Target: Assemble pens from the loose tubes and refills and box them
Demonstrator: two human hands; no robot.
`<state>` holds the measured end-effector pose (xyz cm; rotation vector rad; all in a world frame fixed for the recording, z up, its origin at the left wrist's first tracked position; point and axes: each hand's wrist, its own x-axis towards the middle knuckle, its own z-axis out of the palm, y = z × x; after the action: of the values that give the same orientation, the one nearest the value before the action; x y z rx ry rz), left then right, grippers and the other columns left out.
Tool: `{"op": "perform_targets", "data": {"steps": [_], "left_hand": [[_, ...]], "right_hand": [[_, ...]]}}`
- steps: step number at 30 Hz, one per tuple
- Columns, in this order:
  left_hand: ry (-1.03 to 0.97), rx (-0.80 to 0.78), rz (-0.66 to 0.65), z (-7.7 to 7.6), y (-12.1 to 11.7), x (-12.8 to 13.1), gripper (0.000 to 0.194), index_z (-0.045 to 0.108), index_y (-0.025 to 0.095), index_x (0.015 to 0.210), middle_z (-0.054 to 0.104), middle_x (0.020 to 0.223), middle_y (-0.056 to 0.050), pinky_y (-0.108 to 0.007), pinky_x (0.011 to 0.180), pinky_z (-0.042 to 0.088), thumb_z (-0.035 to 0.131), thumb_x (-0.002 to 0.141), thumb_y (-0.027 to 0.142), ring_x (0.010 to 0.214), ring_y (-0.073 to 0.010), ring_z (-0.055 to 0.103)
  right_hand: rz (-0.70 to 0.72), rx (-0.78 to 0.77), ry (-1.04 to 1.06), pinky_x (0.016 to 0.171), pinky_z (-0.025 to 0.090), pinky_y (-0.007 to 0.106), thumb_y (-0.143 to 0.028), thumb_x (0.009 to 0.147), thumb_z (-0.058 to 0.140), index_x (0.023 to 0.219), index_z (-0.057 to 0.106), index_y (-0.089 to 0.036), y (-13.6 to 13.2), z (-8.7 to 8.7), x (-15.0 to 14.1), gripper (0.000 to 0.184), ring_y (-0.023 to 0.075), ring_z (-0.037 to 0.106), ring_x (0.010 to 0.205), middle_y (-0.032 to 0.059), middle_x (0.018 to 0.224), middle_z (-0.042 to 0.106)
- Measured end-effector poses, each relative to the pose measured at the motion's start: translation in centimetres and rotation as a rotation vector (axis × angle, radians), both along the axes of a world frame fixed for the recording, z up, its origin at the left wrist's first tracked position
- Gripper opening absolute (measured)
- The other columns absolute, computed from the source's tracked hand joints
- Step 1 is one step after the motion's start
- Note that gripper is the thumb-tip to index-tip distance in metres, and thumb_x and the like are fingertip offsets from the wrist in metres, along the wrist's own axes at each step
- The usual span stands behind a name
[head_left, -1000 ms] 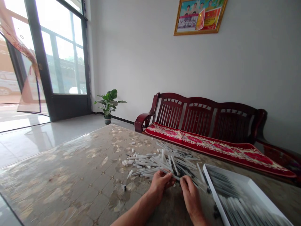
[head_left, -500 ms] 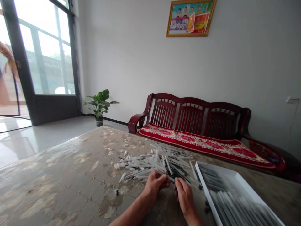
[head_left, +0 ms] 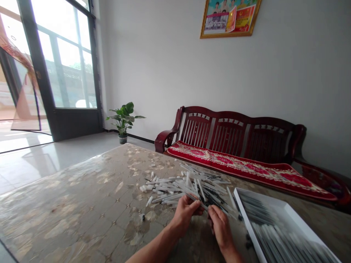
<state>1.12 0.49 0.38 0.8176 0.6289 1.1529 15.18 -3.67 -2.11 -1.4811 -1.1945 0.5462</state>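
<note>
Between my two hands is a slim translucent pen (head_left: 203, 205) with a dark end towards the right. My left hand (head_left: 187, 211) pinches it between thumb and fingers. The fingertips of my right hand (head_left: 218, 219) are closed on its right end. Just beyond both hands lies a loose pile of pen parts (head_left: 170, 190), clear and white tubes with dark sticks among them. At the right stands a shallow white box (head_left: 248, 226), where rows of pens (head_left: 282, 241) lie side by side.
The table (head_left: 82, 212) has a patterned, shiny cover. A small dark cap (head_left: 143, 217) lies left of my hands. More dark pieces (head_left: 249, 241) sit along the box's left wall. Behind the table stands a wooden bench (head_left: 230, 135) with a red runner (head_left: 246, 166).
The view swung right, then partly back. Both hands stay together on the pen, with hardly any shift between them. The pile and the box look the same.
</note>
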Motion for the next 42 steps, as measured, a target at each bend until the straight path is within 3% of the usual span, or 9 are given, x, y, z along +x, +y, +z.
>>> {"op": "perform_targets", "data": {"steps": [3,7,10,14,18,21,27,38,42], "left_hand": [[0.016,0.047,-0.007,0.0,0.0,0.0,0.047,0.061,0.016,0.073,0.067,0.061,-0.002,-0.027,0.056,0.050,0.090,0.051,0.046,0.057,-0.0167,0.064],[0.124,0.137,-0.023,-0.1,0.0,-0.1,0.038,0.061,0.017,0.070,0.062,0.058,0.001,-0.025,0.052,0.046,0.085,0.057,0.043,0.050,-0.0127,0.056],[0.456,0.300,0.028,0.6,0.3,-1.0,0.022,0.065,0.019,0.072,0.064,0.060,0.001,-0.024,0.054,0.042,0.081,0.060,0.027,0.054,-0.0146,0.057],[1.096,0.499,0.221,3.2,1.3,-4.5,0.015,0.069,0.024,0.080,0.072,0.073,-0.001,-0.026,0.066,0.041,0.069,0.068,0.014,0.073,-0.0202,0.065],[1.589,0.380,0.348,5.9,2.6,-9.6,0.014,0.067,0.025,0.090,0.075,0.094,-0.006,-0.028,0.069,0.041,0.058,0.080,0.021,0.088,-0.0231,0.068],[1.772,0.210,0.303,6.7,3.3,-13.1,0.017,0.066,0.024,0.095,0.075,0.102,-0.009,-0.028,0.068,0.042,0.056,0.082,0.026,0.094,-0.0247,0.068],[1.893,0.132,0.130,6.0,3.2,-15.7,0.024,0.065,0.026,0.099,0.073,0.114,-0.010,-0.031,0.070,0.046,0.058,0.076,0.022,0.103,-0.0294,0.068],[1.845,0.145,0.157,4.0,4.0,-14.8,0.026,0.069,0.020,0.093,0.074,0.111,-0.015,-0.033,0.072,0.046,0.051,0.078,0.011,0.103,-0.0314,0.068],[1.775,0.182,0.226,3.7,4.9,-14.7,0.027,0.069,0.021,0.101,0.074,0.113,-0.012,-0.029,0.074,0.046,0.049,0.083,0.018,0.104,-0.0265,0.068]], "right_hand": [[0.137,-0.110,0.113,0.037,0.029,0.025,-0.068,0.081,0.049,0.061,0.051,-0.024,-0.1,0.1,-0.2,0.049,0.0132,0.040,0.040,-0.0042,0.048,0.046],[0.201,-0.060,0.094,0.040,0.035,0.025,-0.068,0.081,0.051,0.082,0.066,-0.022,0.0,0.1,-0.8,0.049,0.0154,0.051,0.047,-0.0015,0.059,0.058],[0.200,-0.075,0.146,0.038,0.033,0.025,-0.070,0.079,0.051,0.086,0.068,-0.021,0.2,-0.1,-1.0,0.052,0.0151,0.047,0.042,-0.0031,0.053,0.053],[0.127,-0.130,0.227,0.036,0.034,0.025,-0.069,0.077,0.052,0.086,0.067,-0.023,0.2,0.1,-0.8,0.049,0.0164,0.049,0.043,-0.0028,0.053,0.053],[0.072,-0.084,0.328,0.037,0.035,0.025,-0.066,0.072,0.059,0.089,0.067,-0.022,0.1,0.6,-0.6,0.048,0.0154,0.049,0.044,-0.0020,0.058,0.056],[0.048,-0.069,0.376,0.037,0.035,0.025,-0.064,0.069,0.063,0.093,0.067,-0.022,0.1,0.7,-0.7,0.049,0.0155,0.050,0.046,-0.0026,0.060,0.056],[0.021,-0.062,0.363,0.038,0.037,0.027,-0.062,0.070,0.060,0.095,0.068,-0.024,0.1,0.3,-0.7,0.046,0.0172,0.053,0.048,-0.0015,0.061,0.059],[0.012,-0.053,0.361,0.039,0.037,0.023,-0.062,0.068,0.065,0.099,0.070,-0.017,-0.1,0.7,-1.0,0.055,0.0139,0.049,0.047,-0.0042,0.055,0.053],[0.029,-0.034,0.291,0.041,0.040,0.023,-0.061,0.073,0.063,0.107,0.070,-0.017,0.1,0.0,-0.8,0.056,0.0147,0.051,0.048,-0.0043,0.054,0.054]]}}
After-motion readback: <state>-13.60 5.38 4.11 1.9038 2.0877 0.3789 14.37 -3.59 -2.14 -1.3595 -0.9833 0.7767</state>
